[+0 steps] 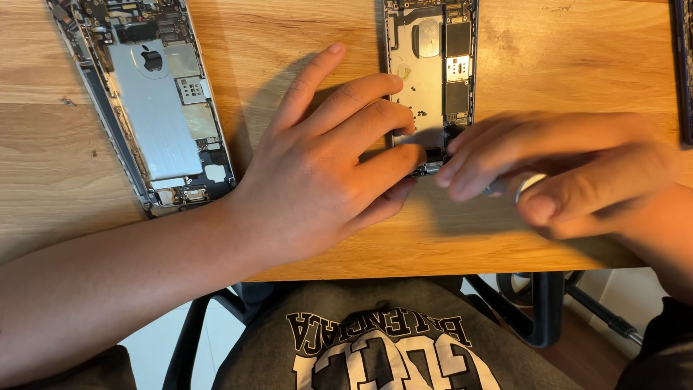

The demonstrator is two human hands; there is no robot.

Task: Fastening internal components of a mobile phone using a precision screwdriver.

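1. Head view, looking down: left hand (328, 162) lies flat on the wooden table (303, 43), palm down, fingers spread and pointing up and to the right. Its fingertips press the lower left edge of the opened phone chassis (431, 68); nothing is enclosed in the hand, it only pins the chassis.
2. Right hand (563, 173) comes in from the right, motion-blurred. Fingers are curled together around a slim metallic tool (523, 186), only partly visible between thumb and forefinger; its tip is hidden, so contact with the chassis cannot be confirmed.
3. Both hands meet at the chassis's bottom end, nearest the table's front edge. Right fingertips sit just beside the left ones, almost touching.
4. Chassis long axis runs away from the person, near vertical in the frame; its upper end is cut off by the frame's top edge.
5. Relative to each hand: chassis lies ahead, beyond the fingertips. Both are about equally near.
6. Second opened phone (155, 101) lies well apart to the left, tilted, untouched.
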